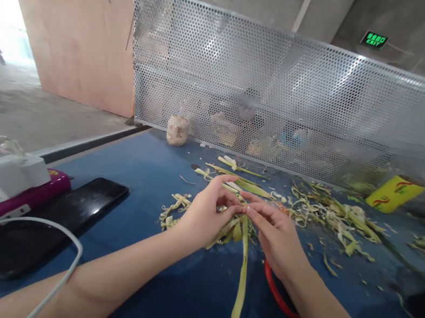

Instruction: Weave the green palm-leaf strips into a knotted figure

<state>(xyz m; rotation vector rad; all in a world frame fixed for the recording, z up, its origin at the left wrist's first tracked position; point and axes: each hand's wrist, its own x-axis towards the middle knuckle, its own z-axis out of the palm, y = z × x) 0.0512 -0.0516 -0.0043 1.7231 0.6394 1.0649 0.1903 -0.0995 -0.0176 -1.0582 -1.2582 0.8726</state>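
Observation:
Both my hands meet over the middle of the blue table, fingertips pinched together. A long, flat yellow-green leaf strip (pixel 241 290) hangs from the pinch toward the table's near edge. My left hand (pixel 205 210) is closed on the strip's upper end. From the other side, my right hand (pixel 275 236) grips the same end with thumb and fingers. Their fingers partly hide where the strip starts. Beneath them lies a pile of curled, pale leaf strips (pixel 172 212). Beyond my fingertips lie several longer leaf strips (pixel 247 182).
A black phone (pixel 47 228) and a magenta power strip (pixel 55 186) with white plugs stand left. A red ring (pixel 278 297) is under my right wrist. Leaf scraps (pixel 330 215) and a yellow box (pixel 395 194) lie right. A perforated metal screen (pixel 275 82) closes the back.

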